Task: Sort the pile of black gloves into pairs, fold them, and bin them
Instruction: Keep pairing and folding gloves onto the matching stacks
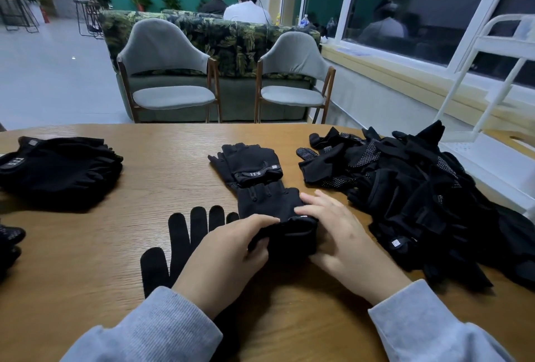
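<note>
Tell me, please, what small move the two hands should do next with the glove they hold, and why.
Probably fold the cuff end forward. Both the left hand and the right hand grip the cuff of the held glove, whose finger end lies flat on the table. The folded glove just beyond it shows the shape wanted.

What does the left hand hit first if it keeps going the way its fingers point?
The left hand points up and right, its fingers already on the glove both hands hold. Pushed on, it would likely meet the right hand's fingers on that glove, then the pile. Depth is unclear.
</note>
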The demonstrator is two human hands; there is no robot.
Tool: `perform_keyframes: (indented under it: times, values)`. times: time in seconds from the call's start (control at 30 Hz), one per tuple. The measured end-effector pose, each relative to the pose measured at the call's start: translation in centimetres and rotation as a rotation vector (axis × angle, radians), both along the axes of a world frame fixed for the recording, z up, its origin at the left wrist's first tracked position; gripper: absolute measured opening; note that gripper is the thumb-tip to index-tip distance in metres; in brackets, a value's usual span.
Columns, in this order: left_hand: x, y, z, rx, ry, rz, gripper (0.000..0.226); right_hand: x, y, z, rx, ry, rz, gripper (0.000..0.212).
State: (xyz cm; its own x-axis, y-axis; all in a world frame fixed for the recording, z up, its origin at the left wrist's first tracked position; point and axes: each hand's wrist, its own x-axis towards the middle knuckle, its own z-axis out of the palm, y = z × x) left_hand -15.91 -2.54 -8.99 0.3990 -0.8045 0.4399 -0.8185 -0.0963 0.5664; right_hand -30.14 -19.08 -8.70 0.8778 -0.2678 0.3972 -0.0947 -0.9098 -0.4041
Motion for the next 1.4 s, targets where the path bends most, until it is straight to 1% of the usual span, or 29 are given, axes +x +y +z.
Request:
perform_keyframes:
  times: [0.1,0.17,0.23,0.3,0.37,0.43,0.57,0.63,0.73,0.8,0.93,1.0,1.07,1.1,1.17,1.27,1.4]
  values:
    - [0.0,0.1,0.3,-0.015,0.006,-0.068,0.039,0.5,-0.2,-0.5,-0.01,-0.092,-0.039,0.034]
    - [-0.1,0.2,0.5,-0.013,-0.016,-0.118,0.044,0.7,0.0,-0.6,-0.035,-0.15,-0.047,0.024]
    - [0.0,0.3,0.6,-0.004,-0.085,-0.133,0.047,1.0,0.5,-0.4,-0.079,-0.219,-0.044,0.023]
    - [0.1,0.2,0.9,-0.021,-0.192,-0.104,0.041,1.3,0.9,-0.2,-0.119,-0.274,-0.04,0.02]
    - [0.0,0.1,1.4,-0.079,-0.302,-0.043,0.036,1.6,1.3,0.1,-0.138,-0.311,-0.037,0.018]
    - [-0.2,0.1,2.1,-0.14,-0.393,0.013,0.032,1.8,1.8,0.7,-0.134,-0.35,-0.019,0.022]
    - [0.1,1.2,3.2,-0.235,-0.466,0.133,0.035,2.6,3.1,2.1,-0.133,-0.418,0.038,0.027]
    - [0.4,2.2,3.8,-0.266,-0.463,0.176,0.034,3.3,3.7,2.8,-0.149,-0.453,0.056,0.025]
    - [1.1,3.6,4.4,-0.3,-0.423,0.185,0.034,4.6,4.8,3.9,-0.183,-0.496,0.076,0.022]
    - [1.5,4.6,4.8,-0.31,-0.356,0.197,0.034,5.6,5.7,4.7,-0.192,-0.491,0.084,0.023]
    - [2.7,6.9,5.3,-0.357,-0.201,0.249,0.034,7.7,8.0,6.5,-0.227,-0.409,0.066,0.031]
    - [3.5,8.2,5.3,-0.397,-0.117,0.273,0.029,8.9,9.0,7.5,-0.261,-0.363,0.068,0.035]
    - [4.3,9.4,5.5,-0.432,-0.023,0.314,0.023,10.3,10.0,8.6,-0.281,-0.316,0.078,0.034]
    - [4.7,10.0,5.6,-0.438,-0.008,0.34,0.024,11.0,10.5,9.1,-0.291,-0.302,0.091,0.031]
    - [5.5,11.1,6.2,-0.408,-0.101,0.379,0.033,12.5,11.3,9.9,-0.318,-0.295,0.122,0.023]
    - [6.5,12.6,7.5,-0.377,-0.272,0.312,0.035,14.3,12.6,10.9,-0.325,-0.307,0.164,0.018]
    - [8.3,14.7,8.5,-0.37,-0.312,0.251,0.039,15.6,14.3,11.9,-0.277,-0.373,0.209,0.018]
